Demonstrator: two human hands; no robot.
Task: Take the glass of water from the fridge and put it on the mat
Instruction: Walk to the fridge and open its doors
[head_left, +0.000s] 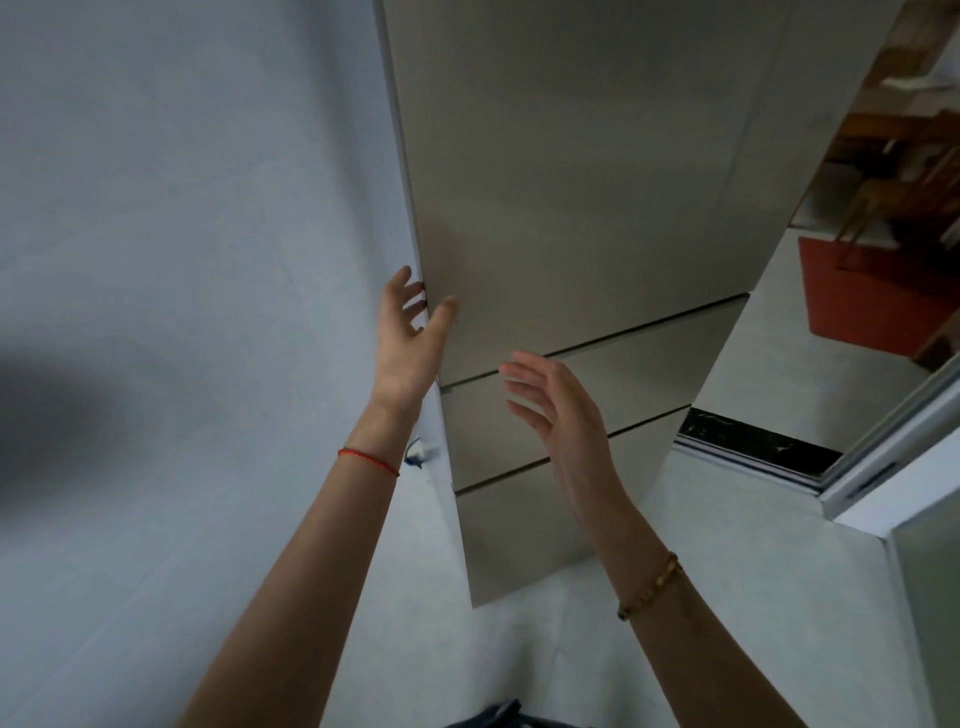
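Observation:
A tall beige-grey fridge fills the middle of the view, its upper door shut, with two drawer fronts below it. My left hand is at the left edge of the upper door, fingers curled around that edge and thumb resting on the door front. My right hand hovers open in front of the top drawer, fingers spread, touching nothing. The glass of water and the mat are not in view.
A pale wall runs close along the fridge's left side. To the right lies a light floor, a dark threshold strip, a white sliding-door frame, and beyond it a red rug with wooden chairs.

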